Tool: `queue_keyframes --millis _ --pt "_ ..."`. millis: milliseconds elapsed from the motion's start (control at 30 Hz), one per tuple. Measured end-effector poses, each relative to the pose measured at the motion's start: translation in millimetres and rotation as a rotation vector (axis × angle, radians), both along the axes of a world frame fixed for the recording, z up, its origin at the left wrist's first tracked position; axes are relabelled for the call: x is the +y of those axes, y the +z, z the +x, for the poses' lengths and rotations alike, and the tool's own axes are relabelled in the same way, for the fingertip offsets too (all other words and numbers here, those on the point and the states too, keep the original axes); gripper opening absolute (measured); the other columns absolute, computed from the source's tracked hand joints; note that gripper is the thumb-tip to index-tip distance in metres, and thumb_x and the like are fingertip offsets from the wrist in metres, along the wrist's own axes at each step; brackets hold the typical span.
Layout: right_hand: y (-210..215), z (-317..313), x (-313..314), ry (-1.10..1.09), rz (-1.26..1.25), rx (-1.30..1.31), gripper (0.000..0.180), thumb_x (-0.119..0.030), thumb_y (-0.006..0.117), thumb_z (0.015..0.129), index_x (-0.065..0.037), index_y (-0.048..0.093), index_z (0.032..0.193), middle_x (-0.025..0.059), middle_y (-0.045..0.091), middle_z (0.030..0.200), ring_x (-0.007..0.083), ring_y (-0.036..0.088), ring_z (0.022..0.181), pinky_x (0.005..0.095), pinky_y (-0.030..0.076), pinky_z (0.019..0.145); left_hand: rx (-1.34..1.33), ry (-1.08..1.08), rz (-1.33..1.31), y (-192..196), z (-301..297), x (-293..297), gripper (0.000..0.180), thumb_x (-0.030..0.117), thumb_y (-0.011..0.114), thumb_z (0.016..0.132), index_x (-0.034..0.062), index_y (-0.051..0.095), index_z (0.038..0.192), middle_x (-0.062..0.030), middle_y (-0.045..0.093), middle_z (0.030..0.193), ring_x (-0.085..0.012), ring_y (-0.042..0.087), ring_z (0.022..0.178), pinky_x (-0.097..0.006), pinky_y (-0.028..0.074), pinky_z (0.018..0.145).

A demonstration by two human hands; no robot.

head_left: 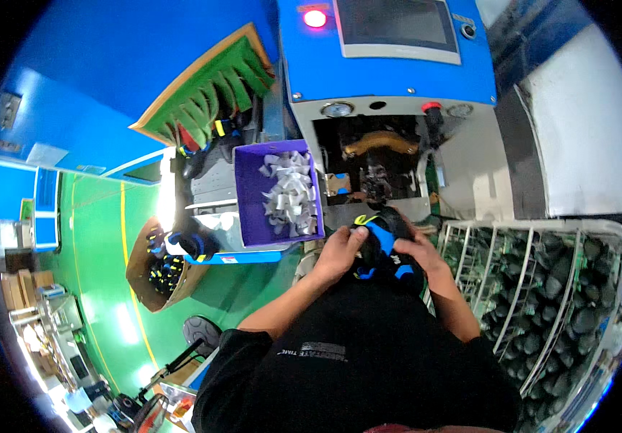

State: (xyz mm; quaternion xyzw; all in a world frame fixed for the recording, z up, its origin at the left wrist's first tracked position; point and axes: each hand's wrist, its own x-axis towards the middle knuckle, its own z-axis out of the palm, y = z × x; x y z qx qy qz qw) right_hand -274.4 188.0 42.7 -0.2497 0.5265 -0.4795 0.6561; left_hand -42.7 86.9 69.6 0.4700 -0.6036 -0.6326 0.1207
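Note:
In front of the machine's opening, close to my body, I hold a black shoe upper [379,242] with blue and yellow-green parts. My left hand [340,254] grips its left side, with the thumb on top. The fingers of my right hand [421,251] are closed round the right side, partly hidden by the upper. Just beyond is the blue and cream machine [390,68], whose dark opening holds a curved brown pad [382,144]. To the left of the opening, a purple bin [244,195] contains several curled white pieces [291,195].
A white wire rack [520,303] full of dark rounded things stands at the right. A cardboard box [188,285] of black, blue and yellow pieces sits on the green floor [98,238]. A shoe [194,247] rests on the left ledge, below a green-lined board [213,97].

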Motion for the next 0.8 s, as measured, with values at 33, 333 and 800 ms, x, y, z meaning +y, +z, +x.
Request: queue_keyframes --millis 33,333,800 --pt "7 1 2 0.093 -0.074 -0.004 0.096 -0.008 0.074 0.085 -0.003 0.020 0.164 0.0097 0.041 0.159 0.0211 0.042 0.143 0.0383 0.030 0.120 -0.123 0.027 -0.072 -3 -5 0 0.056 0.044 0.059 0.104 -0.0111 0.062 0.114 -0.0237 0.071 0.107 -0.0290 0.068 0.102 -0.041 0.051 0.090" --pt "50 11 -24 -0.169 0.027 0.224 0.084 -0.006 0.073 0.081 -0.001 0.038 0.157 0.0092 0.055 0.145 0.0200 0.053 0.129 0.0333 0.040 0.112 -0.175 -0.030 -0.424 -38 8 -27 0.042 0.038 0.073 0.095 -0.0010 0.065 0.108 -0.0236 0.069 0.082 -0.0454 0.068 0.079 -0.051 0.053 0.068" --pt "20 38 -142 0.225 0.243 1.643 0.095 -0.032 0.074 0.083 -0.030 0.024 0.164 0.0263 0.054 0.121 0.0496 0.063 0.102 0.0552 0.055 0.087 -0.200 0.063 -0.100 -74 60 -76 0.043 0.039 0.071 0.094 -0.0030 0.065 0.094 -0.0174 0.070 0.078 -0.0303 0.070 0.072 -0.041 0.053 0.068"
